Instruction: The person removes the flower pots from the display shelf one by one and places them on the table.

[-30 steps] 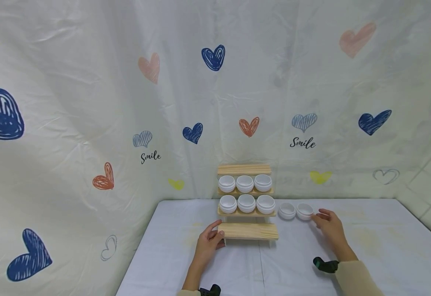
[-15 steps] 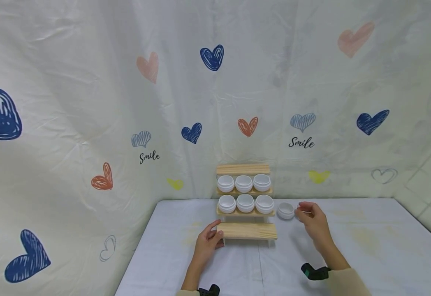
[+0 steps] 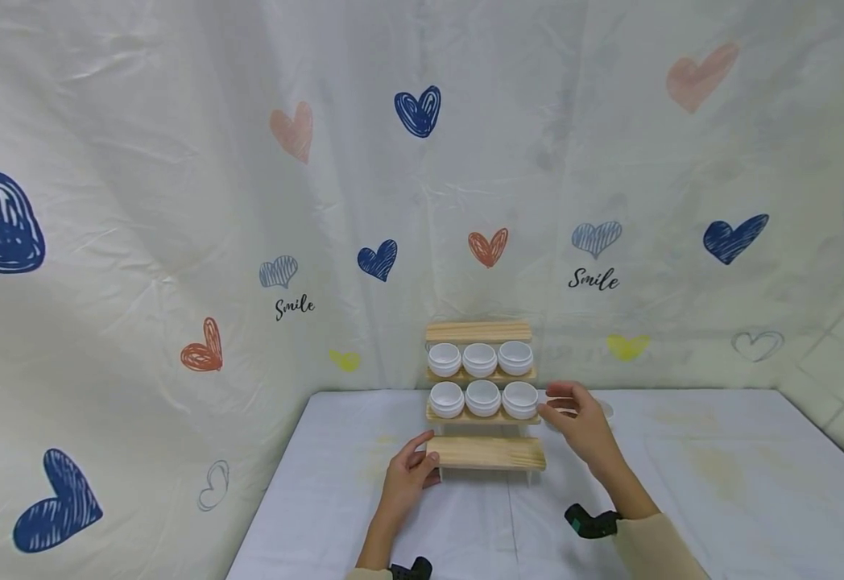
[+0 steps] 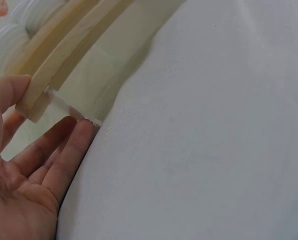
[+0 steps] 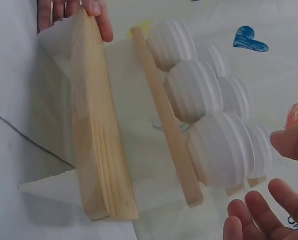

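We see soft, diffuse light on the backdrop (image 3: 465, 177), with faint sheen upper left and vague shadows on the tabletop (image 3: 306, 507); both wrist views look dimmer, hazier and softly focused.

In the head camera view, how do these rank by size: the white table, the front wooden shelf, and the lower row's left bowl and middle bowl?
1. White table
2. Front wooden shelf
3. Left bowl and middle bowl: too alike to rank

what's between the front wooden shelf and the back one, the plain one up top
Two more wooden shelves lie between the front shelf and back shelf, each bearing three white bowls; the head view shows this.
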Action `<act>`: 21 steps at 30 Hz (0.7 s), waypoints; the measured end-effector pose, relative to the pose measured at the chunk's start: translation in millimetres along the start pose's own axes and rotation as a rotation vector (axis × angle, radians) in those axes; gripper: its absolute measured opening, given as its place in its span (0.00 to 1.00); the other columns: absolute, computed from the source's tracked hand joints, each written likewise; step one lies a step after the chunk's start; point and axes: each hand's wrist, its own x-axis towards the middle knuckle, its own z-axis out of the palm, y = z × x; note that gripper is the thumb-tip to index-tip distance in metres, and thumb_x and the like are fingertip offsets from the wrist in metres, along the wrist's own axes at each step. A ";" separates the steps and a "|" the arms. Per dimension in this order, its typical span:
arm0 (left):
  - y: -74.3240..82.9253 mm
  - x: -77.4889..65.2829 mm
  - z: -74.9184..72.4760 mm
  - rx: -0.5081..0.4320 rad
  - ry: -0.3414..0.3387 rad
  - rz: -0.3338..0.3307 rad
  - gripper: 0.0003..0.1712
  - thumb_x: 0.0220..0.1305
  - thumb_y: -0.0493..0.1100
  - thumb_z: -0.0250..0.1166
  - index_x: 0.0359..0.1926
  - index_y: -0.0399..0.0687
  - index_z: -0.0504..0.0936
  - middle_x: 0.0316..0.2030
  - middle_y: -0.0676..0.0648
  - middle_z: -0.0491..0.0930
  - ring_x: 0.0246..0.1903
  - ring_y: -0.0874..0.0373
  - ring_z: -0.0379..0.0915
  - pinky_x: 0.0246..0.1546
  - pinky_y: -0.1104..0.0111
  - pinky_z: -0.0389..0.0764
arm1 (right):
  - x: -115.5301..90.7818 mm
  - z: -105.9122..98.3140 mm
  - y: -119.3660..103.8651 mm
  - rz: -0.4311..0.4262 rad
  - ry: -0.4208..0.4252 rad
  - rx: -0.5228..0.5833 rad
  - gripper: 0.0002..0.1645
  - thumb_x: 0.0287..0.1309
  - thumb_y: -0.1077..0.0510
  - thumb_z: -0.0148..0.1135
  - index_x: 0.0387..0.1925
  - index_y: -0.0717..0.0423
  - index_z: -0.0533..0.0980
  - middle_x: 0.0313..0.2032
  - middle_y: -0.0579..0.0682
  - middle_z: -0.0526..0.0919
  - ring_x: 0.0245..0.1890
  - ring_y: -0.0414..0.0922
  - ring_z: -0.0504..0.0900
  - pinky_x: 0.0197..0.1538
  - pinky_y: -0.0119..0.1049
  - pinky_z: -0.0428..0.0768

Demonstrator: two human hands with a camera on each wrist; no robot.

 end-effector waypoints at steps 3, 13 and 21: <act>0.5 0.1 0.3 0.002 0.002 0.003 0.31 0.72 0.44 0.65 0.72 0.44 0.70 0.51 0.37 0.86 0.47 0.43 0.86 0.46 0.54 0.89 | 3.3 2.1 -3.0 -0.017 -0.018 0.030 0.34 0.66 0.52 0.69 0.66 0.62 0.68 0.62 0.62 0.75 0.60 0.56 0.76 0.49 0.16 0.74; 1.4 0.3 0.4 0.002 -0.001 0.014 0.32 0.72 0.45 0.65 0.72 0.43 0.70 0.50 0.37 0.86 0.47 0.43 0.86 0.46 0.53 0.89 | 15.8 9.1 1.7 -0.040 -0.074 0.005 0.40 0.63 0.50 0.71 0.69 0.63 0.65 0.66 0.64 0.72 0.65 0.60 0.72 0.69 0.56 0.70; 2.6 -0.6 -0.1 -0.004 -0.003 0.004 0.31 0.72 0.46 0.65 0.72 0.46 0.71 0.49 0.38 0.86 0.46 0.42 0.86 0.46 0.55 0.89 | 23.1 13.4 5.3 -0.041 -0.105 0.016 0.42 0.62 0.50 0.73 0.68 0.63 0.64 0.67 0.65 0.72 0.65 0.60 0.71 0.71 0.60 0.67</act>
